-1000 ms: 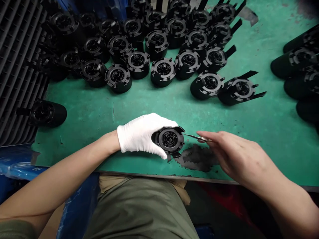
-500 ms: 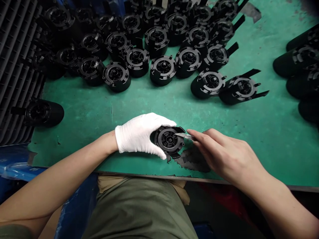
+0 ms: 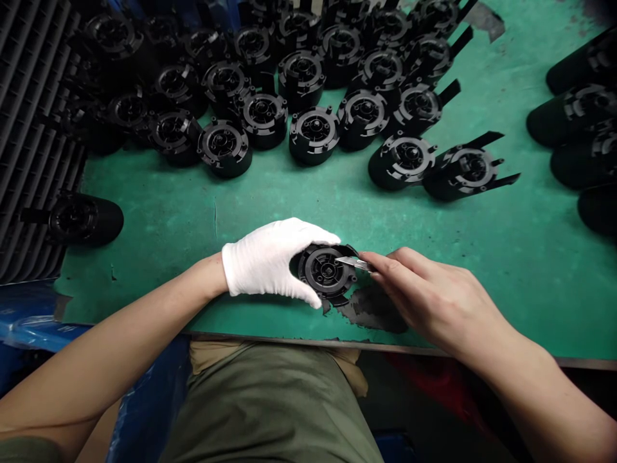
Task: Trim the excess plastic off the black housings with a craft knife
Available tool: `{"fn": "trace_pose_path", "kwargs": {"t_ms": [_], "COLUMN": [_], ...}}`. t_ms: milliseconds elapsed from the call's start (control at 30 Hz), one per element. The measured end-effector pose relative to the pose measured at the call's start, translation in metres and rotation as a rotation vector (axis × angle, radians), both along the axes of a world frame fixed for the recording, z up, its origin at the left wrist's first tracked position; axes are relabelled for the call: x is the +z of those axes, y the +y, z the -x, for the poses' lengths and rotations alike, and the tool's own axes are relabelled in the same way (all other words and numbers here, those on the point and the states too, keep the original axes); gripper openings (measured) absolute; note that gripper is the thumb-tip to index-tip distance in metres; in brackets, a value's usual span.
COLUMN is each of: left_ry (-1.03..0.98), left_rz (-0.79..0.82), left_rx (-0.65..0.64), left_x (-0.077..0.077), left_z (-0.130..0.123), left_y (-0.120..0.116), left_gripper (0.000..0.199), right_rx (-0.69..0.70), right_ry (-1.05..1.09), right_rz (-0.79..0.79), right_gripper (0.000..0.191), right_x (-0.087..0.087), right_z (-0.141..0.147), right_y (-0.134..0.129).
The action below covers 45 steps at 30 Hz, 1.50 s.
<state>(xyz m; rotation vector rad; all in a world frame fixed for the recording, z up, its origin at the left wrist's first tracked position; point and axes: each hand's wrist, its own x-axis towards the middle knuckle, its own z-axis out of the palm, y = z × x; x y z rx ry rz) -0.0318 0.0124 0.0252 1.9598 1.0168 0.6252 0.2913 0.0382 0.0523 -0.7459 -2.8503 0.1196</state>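
My left hand [image 3: 272,262], in a white glove, is wrapped round a round black plastic housing [image 3: 329,271] near the table's front edge. The housing's ribbed end faces up, with thumb and fingers on opposite sides of its rim. From the right, my bare right hand [image 3: 429,292] pinches a small knife [image 3: 355,262] with a pointed silver blade. Its tip lies over the upper right part of the housing's face; I cannot tell whether it touches. Most of the knife's handle is hidden in my right fingers.
Many similar black housings [image 3: 314,132] stand crowded across the back of the green tabletop [image 3: 289,196]. One lies on its side [image 3: 87,220] at the left, by a dark slatted grille [image 3: 29,141]. More housings [image 3: 573,116] lie at the right edge. Blue plastic [image 3: 29,315] hangs at lower left.
My right hand and the knife have shifted slightly left, bringing the blade a little further over the housing. My left hand and the housing have stayed in place.
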Motion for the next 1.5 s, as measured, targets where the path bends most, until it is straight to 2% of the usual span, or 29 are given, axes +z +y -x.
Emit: {"fn": "trace_pose_path", "kwargs": {"t_ms": [267,633,867,1100,1233,1333,1500], "left_ry": [-0.011,-0.013,-0.016,-0.013,0.010,0.006,0.011], "left_rz": [-0.012,-0.041,-0.020,-0.016,0.010,-0.001,-0.018], "left_rx": [-0.001,-0.009,-0.016,-0.008,0.001,0.022,0.030], "left_x": [-0.001,-0.002,-0.002,-0.002,-0.003,-0.004,-0.004], "left_z": [0.000,0.001,0.001,0.001,0.001,0.001,-0.001], "left_y": [-0.001,0.000,0.001,0.000,-0.001,-0.002,-0.002], "left_gripper": [0.093,0.091,0.092,0.091,0.091,0.091,0.091], "right_rx": [0.015,0.175,0.239,0.174,0.021,-0.089,-0.157], "right_ry": [0.003,-0.115,-0.114,-0.038,-0.009,-0.020,-0.065], "right_rz": [0.028,-0.134,-0.114,-0.013,0.067,0.022,-0.071], "right_gripper": [0.029,0.036,0.037,0.033,0.029,0.033,0.033], "right_x": [0.000,0.025,0.028,0.015,0.013,0.012,0.009], "right_z": [-0.001,0.005,0.006,-0.003,-0.005,0.000,0.010], "right_y": [0.002,0.024,0.035,0.016,-0.004,-0.019,-0.036]}}
